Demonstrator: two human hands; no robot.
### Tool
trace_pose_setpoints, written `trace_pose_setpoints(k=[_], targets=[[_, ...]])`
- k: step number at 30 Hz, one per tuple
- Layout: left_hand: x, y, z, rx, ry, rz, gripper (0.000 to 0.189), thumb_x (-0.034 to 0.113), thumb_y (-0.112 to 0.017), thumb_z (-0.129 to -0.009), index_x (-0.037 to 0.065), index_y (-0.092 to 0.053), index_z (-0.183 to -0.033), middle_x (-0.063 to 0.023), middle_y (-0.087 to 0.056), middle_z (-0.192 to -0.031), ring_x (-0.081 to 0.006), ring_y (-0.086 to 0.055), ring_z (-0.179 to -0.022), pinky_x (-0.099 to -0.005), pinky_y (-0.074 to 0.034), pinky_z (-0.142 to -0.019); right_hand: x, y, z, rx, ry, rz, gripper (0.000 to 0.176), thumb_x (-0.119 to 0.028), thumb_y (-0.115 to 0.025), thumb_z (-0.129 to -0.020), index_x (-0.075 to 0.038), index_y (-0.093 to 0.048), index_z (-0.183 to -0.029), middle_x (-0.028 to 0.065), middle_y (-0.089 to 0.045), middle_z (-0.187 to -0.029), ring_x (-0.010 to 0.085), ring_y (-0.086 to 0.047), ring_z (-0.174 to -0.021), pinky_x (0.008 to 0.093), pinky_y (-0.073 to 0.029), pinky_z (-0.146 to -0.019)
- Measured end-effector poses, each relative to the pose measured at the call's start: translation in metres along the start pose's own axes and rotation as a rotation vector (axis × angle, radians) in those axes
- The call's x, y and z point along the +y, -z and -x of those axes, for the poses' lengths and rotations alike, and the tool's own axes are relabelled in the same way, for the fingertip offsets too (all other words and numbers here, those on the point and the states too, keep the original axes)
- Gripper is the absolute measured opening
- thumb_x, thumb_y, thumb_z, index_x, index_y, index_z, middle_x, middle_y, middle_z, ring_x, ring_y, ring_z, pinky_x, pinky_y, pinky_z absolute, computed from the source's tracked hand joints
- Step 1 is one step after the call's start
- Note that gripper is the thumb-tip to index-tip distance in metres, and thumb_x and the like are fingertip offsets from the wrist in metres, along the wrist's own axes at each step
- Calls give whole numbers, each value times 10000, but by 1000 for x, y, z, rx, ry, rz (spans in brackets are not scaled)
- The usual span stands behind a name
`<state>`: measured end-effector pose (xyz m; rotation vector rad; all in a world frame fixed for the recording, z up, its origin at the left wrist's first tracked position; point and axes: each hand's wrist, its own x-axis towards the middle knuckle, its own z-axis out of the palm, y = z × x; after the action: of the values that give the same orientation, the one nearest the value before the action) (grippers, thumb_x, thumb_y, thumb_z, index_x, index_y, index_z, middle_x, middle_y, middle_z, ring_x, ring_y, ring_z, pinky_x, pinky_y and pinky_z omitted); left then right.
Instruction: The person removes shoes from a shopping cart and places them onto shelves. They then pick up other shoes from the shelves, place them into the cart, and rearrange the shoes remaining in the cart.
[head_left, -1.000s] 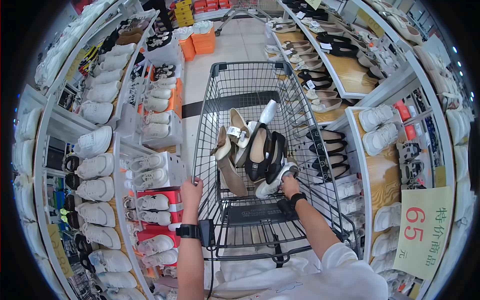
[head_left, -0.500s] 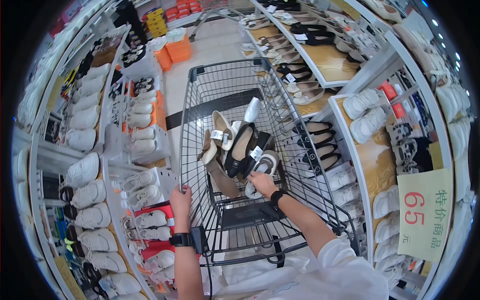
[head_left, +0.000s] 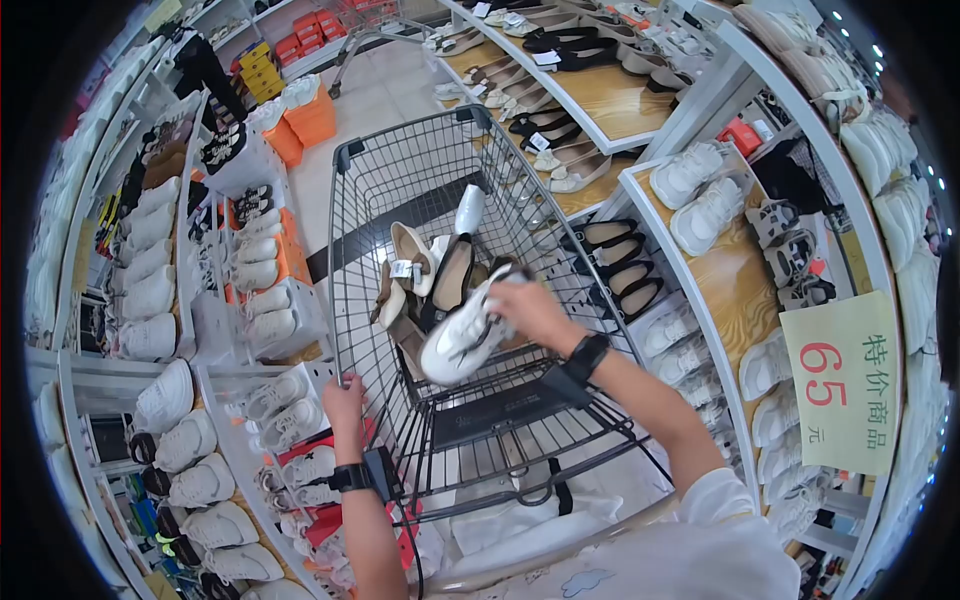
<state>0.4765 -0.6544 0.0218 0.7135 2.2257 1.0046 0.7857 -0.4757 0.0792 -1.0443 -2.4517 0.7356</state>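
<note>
White sneakers stood in rows on the left shelves. Orange boxes were stacked at the far left, beside the aisle. Left hand: fingers closed on the left rim of the wire shopping cart; black band on that wrist. Inside the cart, left to right: a beige flat with a white tag, a black flat leaning close beside it, and a shiny pale wrapped item on the far side of them. Held sneaker: white, laced, tilted with its toe to the near left, over the near part of the load and partly hiding it. Right hand: gripped this sneaker near its heel and opening. To the right, outside the cart, black flats sat in a row. A white sneaker pair occupied a wood-topped shelf; a pale sign reading "65" hung nearer, at far right.
</note>
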Motion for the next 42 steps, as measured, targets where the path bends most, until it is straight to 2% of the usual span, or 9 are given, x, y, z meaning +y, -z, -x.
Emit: trace_pose_setpoints(k=[5,11,16,19,23,28,31,35,42], targets=[[13,2,-11,-13,6,-107,149,137,-574,-767,-8,-603,-792,-105,-613,-590,-160,-600,-469,-251,-466,-445,-24,81,-14,122,-10,-158,146,-94,-612,-751,-34,-569,-877,144,-592,-810,337,-569,-750,369,-451,-643],[8,1,-18,27,-8,-107,155,167,-574,-758,18,-609,-783,-89,-615,-583,-165,-598,-456,-271,-463,-447,-33,110,2,280,-25,-104,149,-78,-625,-743,-18,-597,-875,136,-601,-825,335,-571,-740,336,-465,-643],[-5,1,-27,32,-28,-146,139,176,-568,-757,44,-607,-770,-80,-614,-577,-167,-587,-440,-295,-461,-464,-24,110,24,301,-214,-180,161,-7,-623,-733,-12,-620,-894,78,-611,-767,160,-563,-631,241,-432,-579],[-1,2,-27,21,-26,-139,134,176,-568,-756,49,-606,-766,-80,-613,-573,-169,-584,-437,-301,-460,-468,-25,101,23,312,-151,-170,163,-10,-631,-727,-9,-618,-890,73,-594,-745,156,-532,-589,237,-414,-554],[3,4,-28,26,-14,-123,134,174,-570,-754,45,-607,-764,-84,-612,-570,-170,-586,-440,-302,-461,-468,-32,85,19,242,-50,-107,122,-6,-631,-714,-18,-616,-835,77,-551,-703,210,-505,-596,288,-402,-553],[3,7,-29,18,-18,-138,143,182,-576,-750,44,-610,-769,-92,-613,-576,-176,-586,-439,-306,-466,-483,-29,55,21,106,-17,-151,120,-17,-610,-718,-38,-606,-836,89,-553,-738,266,-509,-750,338,-410,-660],[-4,5,-34,18,-15,-158,153,192,-577,-747,46,-612,-774,-95,-614,-578,-181,-588,-443,-310,-470,-501,-24,40,21,91,29,-153,109,-14,-629,-711,-22,-612,-819,81,-563,-734,236,-512,-677,308,-413,-601],[5,7,-29,3,-16,-161,142,110,-577,-760,-19,-594,-817,-111,-618,-613,-161,-606,-501,-269,-483,-442,-23,29,26,-8,-82,-206,130,-35,-615,-720,-32,-617,-851,93,-583,-777,277,-528,-755,344,-430,-680],[6,7,-28,33,-36,-199,142,115,-576,-754,-13,-600,-809,-103,-620,-622,-160,-605,-498,-265,-487,-453,7,-9,46,-83,-190,-37,107,-104,-605,-740,-57,-640,-829,107,-612,-818,294,-556,-815,374,-448,-717]])
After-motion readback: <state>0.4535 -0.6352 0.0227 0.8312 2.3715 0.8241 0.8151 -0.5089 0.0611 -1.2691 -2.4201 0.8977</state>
